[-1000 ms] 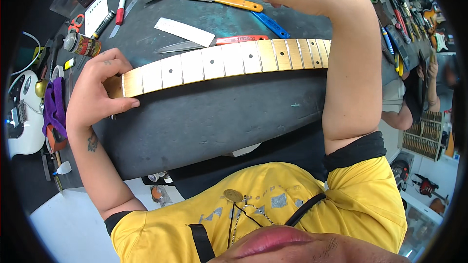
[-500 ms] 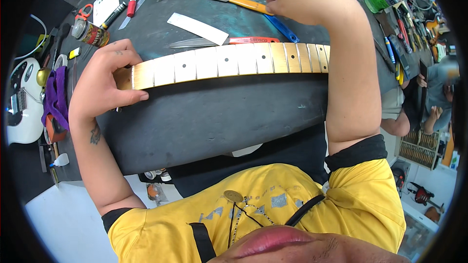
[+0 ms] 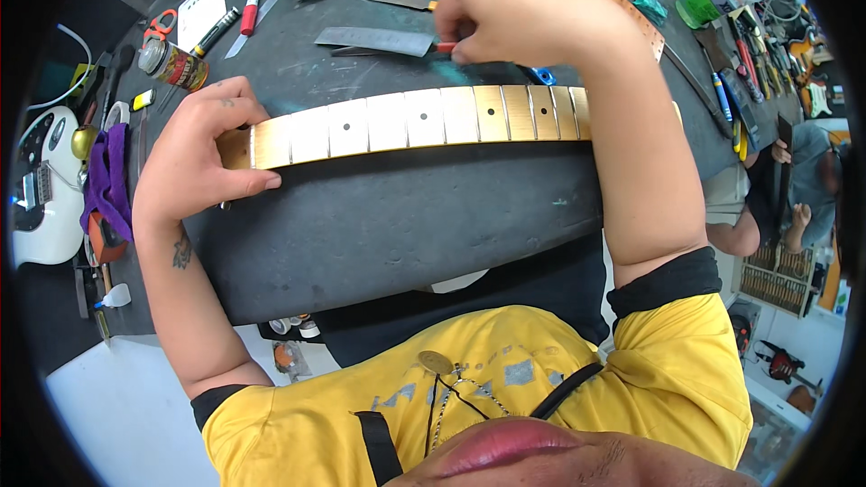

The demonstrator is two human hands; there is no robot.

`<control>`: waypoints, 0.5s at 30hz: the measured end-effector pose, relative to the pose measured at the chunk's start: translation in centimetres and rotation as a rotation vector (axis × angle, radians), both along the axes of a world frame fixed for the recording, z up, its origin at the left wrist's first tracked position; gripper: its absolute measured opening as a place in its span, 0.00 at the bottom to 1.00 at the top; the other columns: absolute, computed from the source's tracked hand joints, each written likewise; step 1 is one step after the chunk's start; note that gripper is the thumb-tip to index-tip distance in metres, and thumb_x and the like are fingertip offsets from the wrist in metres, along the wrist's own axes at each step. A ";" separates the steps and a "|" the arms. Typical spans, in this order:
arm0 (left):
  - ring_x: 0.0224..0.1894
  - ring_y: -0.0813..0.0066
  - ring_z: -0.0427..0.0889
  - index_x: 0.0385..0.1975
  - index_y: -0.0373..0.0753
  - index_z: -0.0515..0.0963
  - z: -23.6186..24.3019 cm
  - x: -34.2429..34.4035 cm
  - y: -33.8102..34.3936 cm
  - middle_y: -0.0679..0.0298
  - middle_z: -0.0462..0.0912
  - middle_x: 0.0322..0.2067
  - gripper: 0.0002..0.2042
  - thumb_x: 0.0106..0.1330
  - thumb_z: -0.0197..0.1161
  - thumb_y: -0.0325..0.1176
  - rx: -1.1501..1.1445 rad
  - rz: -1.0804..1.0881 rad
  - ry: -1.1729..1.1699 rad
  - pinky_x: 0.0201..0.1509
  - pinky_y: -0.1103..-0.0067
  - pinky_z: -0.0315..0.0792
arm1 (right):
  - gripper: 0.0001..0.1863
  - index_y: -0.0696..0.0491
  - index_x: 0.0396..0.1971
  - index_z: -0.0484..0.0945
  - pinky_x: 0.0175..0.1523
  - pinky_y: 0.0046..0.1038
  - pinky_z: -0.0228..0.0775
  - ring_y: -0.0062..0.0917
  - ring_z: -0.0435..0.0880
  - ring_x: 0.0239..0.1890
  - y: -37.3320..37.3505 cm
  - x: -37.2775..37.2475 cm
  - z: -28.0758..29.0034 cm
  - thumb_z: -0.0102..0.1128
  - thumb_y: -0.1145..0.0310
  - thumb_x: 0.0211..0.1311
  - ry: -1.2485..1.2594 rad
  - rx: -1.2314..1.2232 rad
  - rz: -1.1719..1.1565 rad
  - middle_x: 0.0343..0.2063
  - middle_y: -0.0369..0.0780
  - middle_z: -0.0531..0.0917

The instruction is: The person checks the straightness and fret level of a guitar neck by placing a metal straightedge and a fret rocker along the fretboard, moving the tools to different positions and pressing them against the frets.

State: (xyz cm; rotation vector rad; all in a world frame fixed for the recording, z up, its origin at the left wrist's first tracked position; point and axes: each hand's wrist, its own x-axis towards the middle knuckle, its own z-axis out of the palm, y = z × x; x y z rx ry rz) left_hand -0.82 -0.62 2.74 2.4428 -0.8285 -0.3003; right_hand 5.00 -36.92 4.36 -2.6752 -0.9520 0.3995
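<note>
- dark workbench point(image 3: 406, 243), spread in front of the person
- pale guitar neck point(image 3: 388, 124) with metal frets, lying crosswise over the bench, passing beneath the right forearm point(image 3: 645, 162)
- left hand point(image 3: 191, 146), clasped round the neck's left end, thumb along the near edge
- right hand point(image 3: 492, 13), beyond the neck, fingers curled closed on the red-handled knife point(image 3: 446, 48)
- flat strip point(image 3: 374, 40), lying over that knife's blade

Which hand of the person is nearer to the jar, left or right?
Left. The left hand grips the guitar neck, just below the jar in the picture; the right hand, holding a red handle, is well to the jar's right.
</note>
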 end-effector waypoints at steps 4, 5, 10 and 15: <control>0.41 0.63 0.82 0.39 0.31 0.86 -0.5 0.1 1.4 0.61 0.80 0.36 0.25 0.41 0.87 0.37 0.008 -0.079 -0.011 0.46 0.70 0.75 | 0.07 0.59 0.41 0.85 0.39 0.35 0.77 0.33 0.83 0.29 -2.6 -0.6 1.7 0.67 0.70 0.73 -0.151 -0.021 0.006 0.26 0.43 0.84; 0.43 0.62 0.81 0.40 0.32 0.86 -0.6 1.0 1.2 0.60 0.80 0.38 0.28 0.42 0.88 0.41 -0.022 -0.124 0.003 0.48 0.70 0.74 | 0.07 0.58 0.43 0.84 0.34 0.32 0.75 0.28 0.80 0.25 -4.8 -1.2 3.1 0.65 0.69 0.76 -0.259 -0.069 0.042 0.23 0.41 0.81; 0.50 0.71 0.81 0.47 0.31 0.88 -0.6 1.9 1.8 0.63 0.80 0.47 0.28 0.43 0.89 0.33 -0.092 -0.101 0.248 0.57 0.76 0.75 | 0.07 0.52 0.53 0.80 0.23 0.20 0.60 0.14 0.71 0.17 -5.0 -5.0 6.2 0.60 0.71 0.81 0.135 0.360 -0.184 0.20 0.32 0.77; 0.50 0.73 0.80 0.46 0.31 0.88 -1.4 1.1 3.3 0.64 0.79 0.47 0.28 0.43 0.89 0.32 -0.167 -0.045 0.320 0.57 0.77 0.74 | 0.11 0.52 0.55 0.80 0.27 0.27 0.68 0.27 0.80 0.19 5.2 -5.5 0.4 0.62 0.75 0.77 -0.226 0.442 0.318 0.23 0.40 0.83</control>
